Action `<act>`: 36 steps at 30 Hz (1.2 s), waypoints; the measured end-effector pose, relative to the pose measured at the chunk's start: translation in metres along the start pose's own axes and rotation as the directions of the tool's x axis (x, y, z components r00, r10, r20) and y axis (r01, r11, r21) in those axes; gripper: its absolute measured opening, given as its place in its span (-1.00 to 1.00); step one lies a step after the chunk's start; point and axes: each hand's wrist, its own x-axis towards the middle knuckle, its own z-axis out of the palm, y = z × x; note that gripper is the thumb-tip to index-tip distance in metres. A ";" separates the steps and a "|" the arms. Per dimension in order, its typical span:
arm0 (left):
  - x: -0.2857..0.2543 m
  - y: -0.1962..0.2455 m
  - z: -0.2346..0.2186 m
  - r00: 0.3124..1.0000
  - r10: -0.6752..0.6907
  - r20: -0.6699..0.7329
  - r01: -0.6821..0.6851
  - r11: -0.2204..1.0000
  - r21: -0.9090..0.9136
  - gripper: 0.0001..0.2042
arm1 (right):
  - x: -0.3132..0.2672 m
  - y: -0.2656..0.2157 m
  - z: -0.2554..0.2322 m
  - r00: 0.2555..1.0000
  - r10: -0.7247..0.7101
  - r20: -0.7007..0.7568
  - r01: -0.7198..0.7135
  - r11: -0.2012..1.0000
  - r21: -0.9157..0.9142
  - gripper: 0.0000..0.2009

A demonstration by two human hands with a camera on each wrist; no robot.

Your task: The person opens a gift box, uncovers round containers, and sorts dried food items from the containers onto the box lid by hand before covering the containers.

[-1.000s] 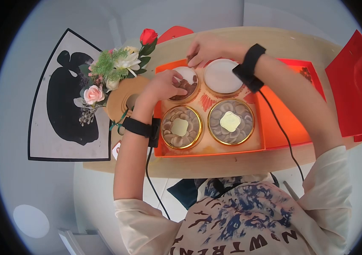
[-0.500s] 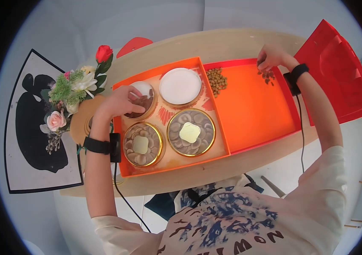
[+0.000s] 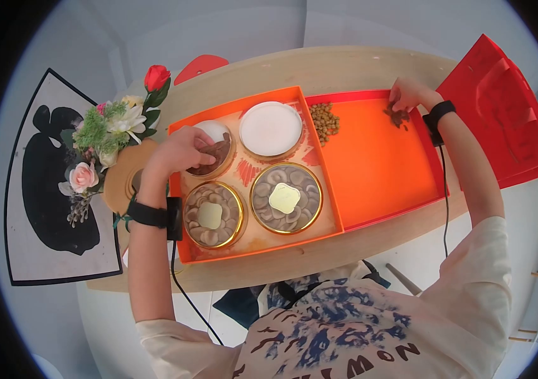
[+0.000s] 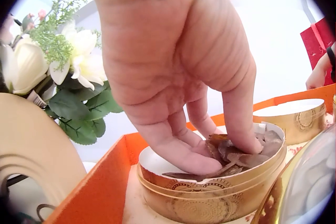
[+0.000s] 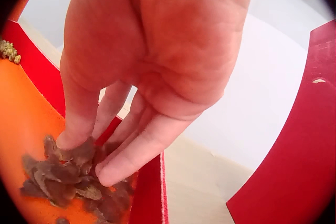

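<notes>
My left hand reaches into a round gold tin at the box's back left. Its thumb and fingers pinch thin brown dried flakes; the tin's white inner wall shows behind them. At the far right of the orange compartment, my right hand points down at a small pile of similar brown flakes. In the right wrist view, the thumb and a finger close round some flakes on the pile; the other fingers are partly hidden behind.
An open white-topped tin and two gold-rimmed tins with clear lids fill the left tray. Greenish-brown pieces lie by the divider. Flowers stand left; a red bag stands right.
My right hand has moved from behind the tins to the right compartment, then lower onto its flakes. My left hand stays in the tin. The head view has turned right.
</notes>
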 end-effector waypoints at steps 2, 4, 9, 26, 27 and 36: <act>0.002 -0.003 0.000 0.999 0.045 0.015 -0.045 0.999 -0.019 -0.63 | -0.001 -0.007 -0.002 0.999 0.009 -0.047 -0.009 1.000 -0.010 -0.80; 0.004 -0.007 0.001 0.997 0.081 -0.001 -0.081 0.997 0.001 -0.64 | -0.003 -0.018 -0.009 0.999 0.012 -0.049 -0.015 0.999 -0.046 -0.83; 0.002 -0.003 -0.001 0.997 0.072 0.027 -0.072 0.997 -0.026 -0.65 | -0.009 -0.080 -0.018 0.958 -0.267 -0.101 0.254 0.959 -0.128 -0.85; -0.015 -0.005 -0.008 0.972 0.234 0.001 -0.232 0.965 0.120 -0.55 | -0.052 -0.365 0.052 0.590 -0.778 0.215 0.801 0.531 -0.278 -0.65; -0.017 -0.005 -0.008 0.973 0.229 -0.011 -0.225 0.964 0.140 -0.52 | -0.047 -0.366 0.058 0.587 -0.780 0.216 0.803 0.528 -0.277 -0.65; -0.014 -0.014 -0.007 0.964 0.266 0.028 -0.267 0.955 0.132 -0.53 | -0.044 -0.373 0.073 0.639 -0.736 0.224 0.751 0.532 -0.391 -0.69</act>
